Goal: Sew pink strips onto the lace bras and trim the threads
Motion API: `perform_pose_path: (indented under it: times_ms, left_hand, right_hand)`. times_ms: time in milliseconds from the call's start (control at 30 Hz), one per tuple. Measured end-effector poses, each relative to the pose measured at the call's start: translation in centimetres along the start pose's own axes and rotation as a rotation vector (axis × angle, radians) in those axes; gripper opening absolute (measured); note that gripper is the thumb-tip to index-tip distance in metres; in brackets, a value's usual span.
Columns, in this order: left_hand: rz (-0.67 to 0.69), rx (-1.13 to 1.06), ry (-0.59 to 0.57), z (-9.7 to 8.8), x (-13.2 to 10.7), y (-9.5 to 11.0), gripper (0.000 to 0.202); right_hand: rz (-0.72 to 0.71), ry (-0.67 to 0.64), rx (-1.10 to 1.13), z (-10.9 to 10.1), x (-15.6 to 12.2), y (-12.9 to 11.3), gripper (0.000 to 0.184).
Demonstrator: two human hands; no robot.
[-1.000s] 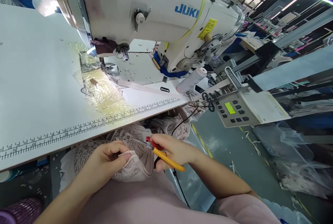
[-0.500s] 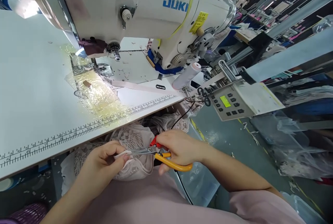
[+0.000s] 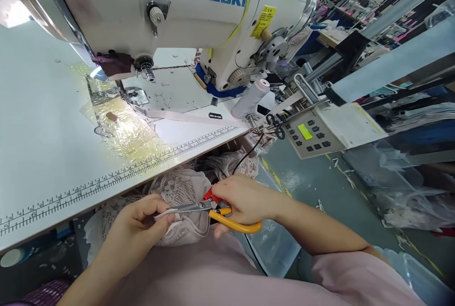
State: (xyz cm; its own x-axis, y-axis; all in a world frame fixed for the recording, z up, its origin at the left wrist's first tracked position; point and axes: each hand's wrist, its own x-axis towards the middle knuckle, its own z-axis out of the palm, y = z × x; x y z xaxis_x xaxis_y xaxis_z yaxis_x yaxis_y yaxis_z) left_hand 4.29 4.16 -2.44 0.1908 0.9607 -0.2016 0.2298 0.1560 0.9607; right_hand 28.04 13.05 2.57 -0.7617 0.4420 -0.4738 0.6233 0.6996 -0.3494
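My right hand (image 3: 245, 201) is closed around scissors (image 3: 194, 208) with red and orange handles. Their metal blades point left and reach the fingertips of my left hand (image 3: 142, 225). Between thumb and fingers, that hand pinches the edge of a pale pink lace garment (image 3: 181, 190). The garment bunches up below the table edge, in front of my lap, and hangs down behind my left wrist. The blade tips lie against the pinched cloth; whether they cut into it I cannot tell.
A white JUKI sewing machine (image 3: 192, 12) stands on the table (image 3: 31, 125), whose front edge carries a printed ruler. A pale strip (image 3: 181, 115) runs from the needle area past a razor blade (image 3: 215, 115) and a thread cone (image 3: 250, 98). At right hangs a control box (image 3: 320, 130).
The view has shifted slightly, so the machine sits further left. The scissor blades have moved a little left, deeper over the pinched cloth. Both hands keep their grips.
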Motion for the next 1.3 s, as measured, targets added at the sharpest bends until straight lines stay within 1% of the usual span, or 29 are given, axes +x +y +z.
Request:
perform_pose_path:
  times_ms: [100,167,400,567,800,900,967,1033,1133,1233,1300]
  left_hand:
    - [-0.028,-0.004,-0.031,-0.1,0.0,0.0,0.031]
    - [-0.040,-0.007,-0.038,-0.1,0.0,0.0,0.032]
    - [-0.062,-0.035,-0.058,-0.1,0.2,0.1,0.035]
    - [-0.083,-0.060,-0.073,-0.2,0.3,0.0,0.034]
    - [-0.095,-0.068,-0.080,-0.3,0.4,0.1,0.034]
    - [-0.089,-0.054,-0.074,-0.4,0.5,0.3,0.032]
    - [-0.078,-0.040,-0.060,-0.5,0.6,0.3,0.030]
    - [-0.072,-0.036,-0.043,-0.7,0.6,0.3,0.029]
    - [-0.125,-0.106,-0.026,-0.6,0.7,-0.2,0.028]
    - [-0.186,-0.234,0.026,-0.2,0.9,-0.7,0.026]
    - [-0.163,-0.298,0.079,0.2,0.9,-0.9,0.027]
  right_hand:
    - [0.001,-0.008,0.000,0.0,-0.1,0.1,0.042]
    - [-0.001,-0.016,0.006,0.1,-0.1,0.1,0.039]
    - [-0.019,-0.006,0.015,0.8,0.0,0.2,0.038]
    - [-0.037,0.034,0.046,1.2,0.0,0.2,0.045]
    - [0.001,0.023,0.077,1.6,0.1,0.2,0.039]
    - [0.032,0.012,0.151,1.7,0.2,0.4,0.042]
    - [0.037,0.057,0.193,1.9,0.2,0.8,0.046]
    - [0.023,0.149,0.245,2.2,0.2,1.1,0.051]
    - [-0.017,0.295,0.400,2.9,0.4,1.1,0.060]
    - [-0.026,0.466,0.622,3.8,1.1,0.1,0.064]
    - [-0.010,0.533,0.784,4.4,2.1,-1.1,0.061]
